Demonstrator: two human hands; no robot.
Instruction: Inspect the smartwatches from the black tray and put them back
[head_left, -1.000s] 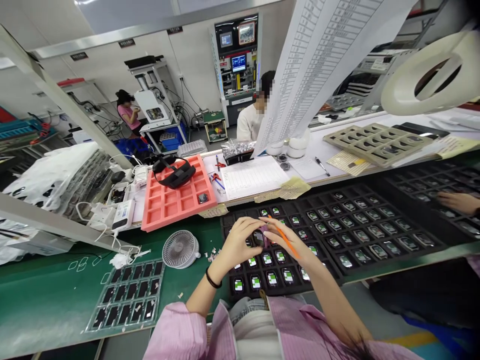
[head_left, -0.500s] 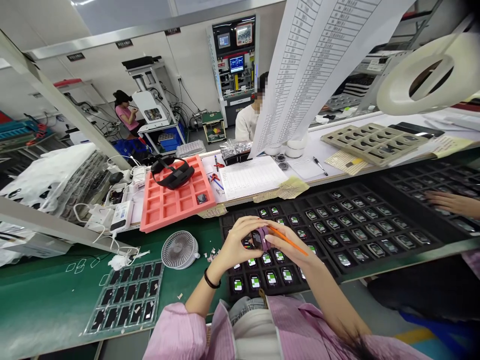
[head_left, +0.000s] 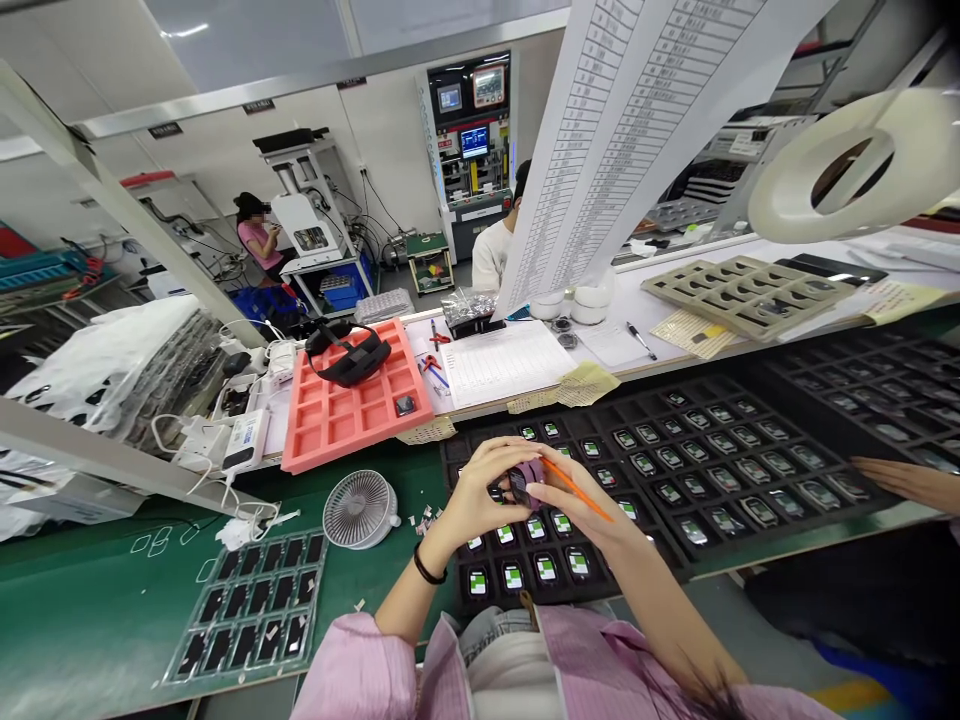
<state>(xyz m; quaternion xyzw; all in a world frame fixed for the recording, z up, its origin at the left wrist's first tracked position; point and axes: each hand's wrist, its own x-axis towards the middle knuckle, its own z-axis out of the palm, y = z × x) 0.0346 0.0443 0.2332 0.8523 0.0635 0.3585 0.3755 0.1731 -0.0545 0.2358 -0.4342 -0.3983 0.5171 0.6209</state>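
Over a black tray (head_left: 646, 520) of smartwatch bodies, both my hands meet around one small purple smartwatch (head_left: 534, 490). Its dark face is turned toward my left side. My left hand (head_left: 480, 488) curls round that face side, with fingers over the top and thumb beneath. From the other side my right hand (head_left: 581, 500) grips the purple body and also keeps a thin orange stick (head_left: 576, 490) along its fingers, pointing down to the right. Several watches (head_left: 512, 576) with lit green and white screens lie in the tray's pockets below. My fingers partly cover the held watch.
On the left are a small grey fan (head_left: 360, 508) and a clear tray (head_left: 251, 600) of black pieces. A pink tray (head_left: 352, 410) holds a black headset (head_left: 349, 355). Printed sheets (head_left: 592, 150) hang ahead. A co-worker's hand (head_left: 904, 482) is at the right.
The watch has turned slightly between my hands, its face now less visible. My hands stay nearly in place, both still around it. The co-worker's hand at the right has moved nearer the tray's front.
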